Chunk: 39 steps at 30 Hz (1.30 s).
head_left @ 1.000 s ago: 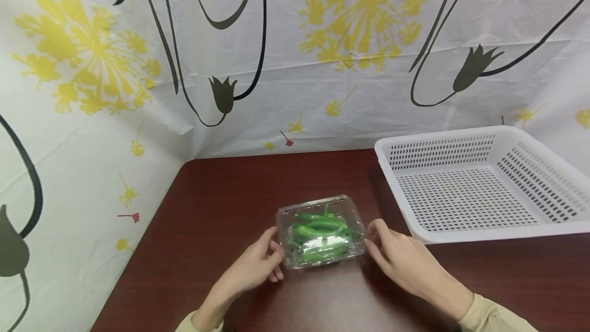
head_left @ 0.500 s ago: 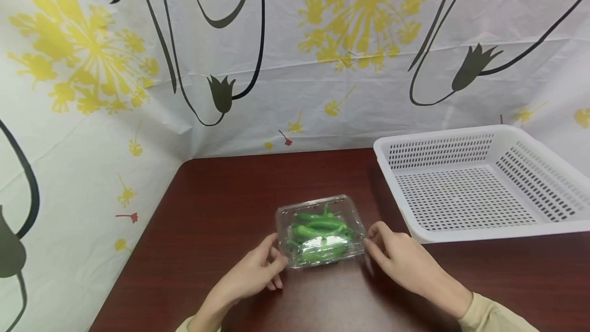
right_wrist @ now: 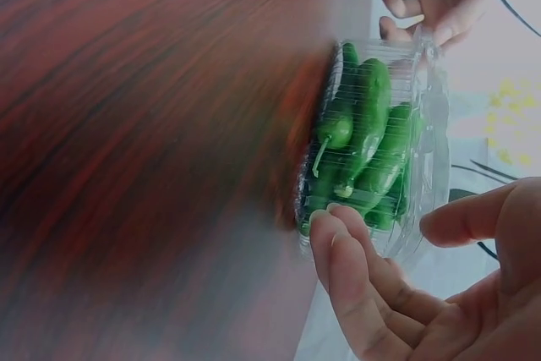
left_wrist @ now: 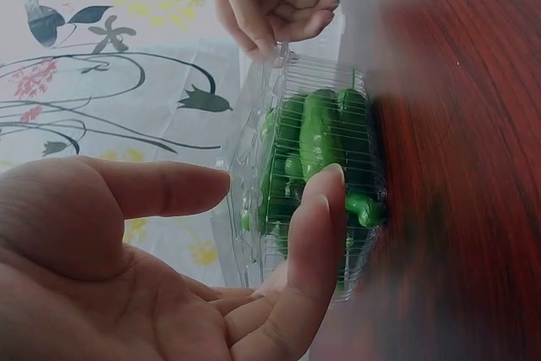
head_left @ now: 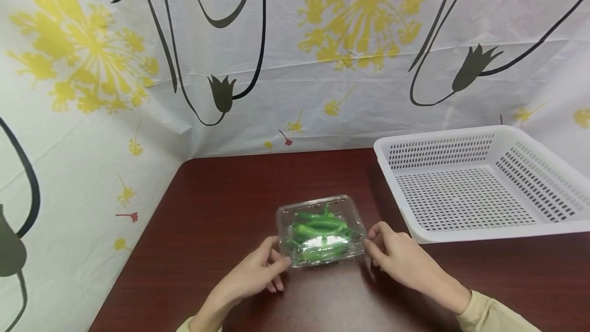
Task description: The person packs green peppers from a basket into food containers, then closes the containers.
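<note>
A clear plastic clamshell box (head_left: 288,214) of green chili peppers (head_left: 322,228) sits on the table in the head view, its lid down. My left hand (head_left: 253,273) holds its near left corner, the thumb at the lid's rim and the fingers bent along the side. On the opposite side, my right hand (head_left: 403,260) holds the right edge with thumb and curved fingers. The left wrist view shows the ribbed wall of the box (left_wrist: 292,82) beside the fingers. In the right wrist view the thumb meets the lid rim (right_wrist: 433,166); exact fingertip contact on the wall is unclear.
A white perforated plastic basket (head_left: 419,227) stands on the right, close behind my right hand. The dark red wooden table (head_left: 221,193) extends left of the box. A white curtain with printed flowers (head_left: 276,91) hangs along the back and left sides.
My left hand has shifted slightly, its thumb sliding right onto the box's near corner. The right hand and the box stay almost in place.
</note>
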{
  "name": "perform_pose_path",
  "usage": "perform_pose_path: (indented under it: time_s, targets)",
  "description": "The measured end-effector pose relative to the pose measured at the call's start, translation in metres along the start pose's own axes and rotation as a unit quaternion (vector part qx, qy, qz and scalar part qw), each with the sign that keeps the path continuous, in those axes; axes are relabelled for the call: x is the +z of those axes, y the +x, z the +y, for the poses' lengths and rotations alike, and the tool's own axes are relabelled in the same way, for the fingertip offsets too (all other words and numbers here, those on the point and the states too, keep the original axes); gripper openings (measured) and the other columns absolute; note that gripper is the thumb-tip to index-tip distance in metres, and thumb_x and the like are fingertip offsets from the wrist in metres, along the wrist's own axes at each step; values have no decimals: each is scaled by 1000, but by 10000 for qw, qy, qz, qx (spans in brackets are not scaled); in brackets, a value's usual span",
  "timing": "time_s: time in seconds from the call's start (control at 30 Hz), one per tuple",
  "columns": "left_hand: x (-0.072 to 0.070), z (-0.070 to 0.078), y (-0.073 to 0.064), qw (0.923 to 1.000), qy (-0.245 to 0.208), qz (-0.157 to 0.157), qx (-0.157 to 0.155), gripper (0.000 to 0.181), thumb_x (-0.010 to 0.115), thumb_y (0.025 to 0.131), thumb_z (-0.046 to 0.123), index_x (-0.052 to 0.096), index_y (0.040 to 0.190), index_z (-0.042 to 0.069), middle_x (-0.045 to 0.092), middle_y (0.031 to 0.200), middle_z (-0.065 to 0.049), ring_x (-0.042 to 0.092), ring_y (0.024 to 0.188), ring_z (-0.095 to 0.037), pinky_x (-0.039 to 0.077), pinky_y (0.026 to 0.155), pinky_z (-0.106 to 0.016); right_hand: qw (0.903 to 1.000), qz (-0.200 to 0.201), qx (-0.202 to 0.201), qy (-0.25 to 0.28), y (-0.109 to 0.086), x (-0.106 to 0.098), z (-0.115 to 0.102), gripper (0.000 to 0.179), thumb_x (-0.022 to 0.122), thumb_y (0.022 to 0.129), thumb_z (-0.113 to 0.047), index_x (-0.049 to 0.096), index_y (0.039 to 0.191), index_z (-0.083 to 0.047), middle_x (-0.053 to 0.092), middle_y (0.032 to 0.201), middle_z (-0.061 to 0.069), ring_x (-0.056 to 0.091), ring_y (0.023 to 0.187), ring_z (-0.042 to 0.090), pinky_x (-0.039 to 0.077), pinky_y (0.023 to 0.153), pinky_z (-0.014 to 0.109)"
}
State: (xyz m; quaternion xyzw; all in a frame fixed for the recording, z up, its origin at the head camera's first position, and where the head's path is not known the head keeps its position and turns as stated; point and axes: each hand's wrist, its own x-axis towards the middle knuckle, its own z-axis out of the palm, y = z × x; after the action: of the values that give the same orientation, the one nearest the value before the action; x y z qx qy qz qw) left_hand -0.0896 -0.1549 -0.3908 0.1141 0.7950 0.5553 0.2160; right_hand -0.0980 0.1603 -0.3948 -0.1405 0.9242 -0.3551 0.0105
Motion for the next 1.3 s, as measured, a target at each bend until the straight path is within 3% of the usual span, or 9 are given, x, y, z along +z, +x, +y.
perform_pose_path:
  time_s: [0.17, 0.33, 0.53, 0.73, 0.9, 1.17, 1.3]
  targets:
    - [1, -3, 2, 9998, -217, 9, 32, 47, 61, 100, 16, 41, 134, -9, 64, 94, -13, 66, 66, -21, 56, 57, -33, 9998, -115, 128, 100, 0, 0, 1, 11, 58, 101, -19, 55, 99, -8, 60, 64, -11, 55, 53, 3, 44, 49, 24]
    - [2, -6, 4, 9987, -495, 19, -72, 27, 59, 102, 18, 49, 114, -3, 65, 88, -12, 66, 65, -20, 57, 57, -33, 9958, -577, 118, 697, 0, 0, 4, 19, 53, 105, -22, 56, 96, -5, 62, 62, -6, 59, 53, 11, 50, 50, 26]
    - [2, -10, 8, 9959, -856, -104, -266, 26, 56, 104, 20, 50, 112, -4, 65, 85, -9, 67, 63, -18, 55, 56, -28, 9849, -984, 155, 1418, 3, 1, 8, 24, 51, 106, -21, 58, 97, 0, 65, 63, 0, 62, 52, 18, 54, 47, 32]
    - [2, -11, 11, 9929, -1128, -226, -315, 27, 53, 104, 19, 50, 112, -7, 64, 83, -8, 66, 61, -15, 52, 54, -23, 9746, -1106, 406, 1906, 4, 2, 10, 23, 51, 104, -18, 58, 100, 4, 67, 65, 6, 65, 54, 24, 55, 48, 35]
    - [2, -11, 14, 9903, -1302, -274, -402, 27, 54, 102, 18, 51, 110, -8, 63, 80, -7, 65, 59, -14, 52, 53, -21, 9625, -1201, 574, 2365, 4, 4, 10, 25, 51, 104, -17, 56, 103, 7, 67, 66, 10, 67, 56, 28, 56, 50, 35]
    - [3, -13, 15, 9855, -1578, -327, -527, 21, 53, 100, 17, 51, 105, -4, 62, 76, -5, 65, 58, -13, 51, 53, -21, 9305, -1515, 674, 3265, 3, 6, 11, 25, 46, 105, -15, 51, 104, 10, 65, 70, 13, 66, 58, 23, 56, 53, 32]
    - [4, -14, 16, 9835, -1687, -304, -577, 18, 54, 98, 16, 50, 103, -1, 61, 75, -4, 64, 57, -12, 51, 52, -21, 9201, -1616, 719, 3494, 3, 6, 11, 25, 45, 105, -15, 50, 103, 10, 65, 71, 12, 65, 59, 21, 56, 54, 31]
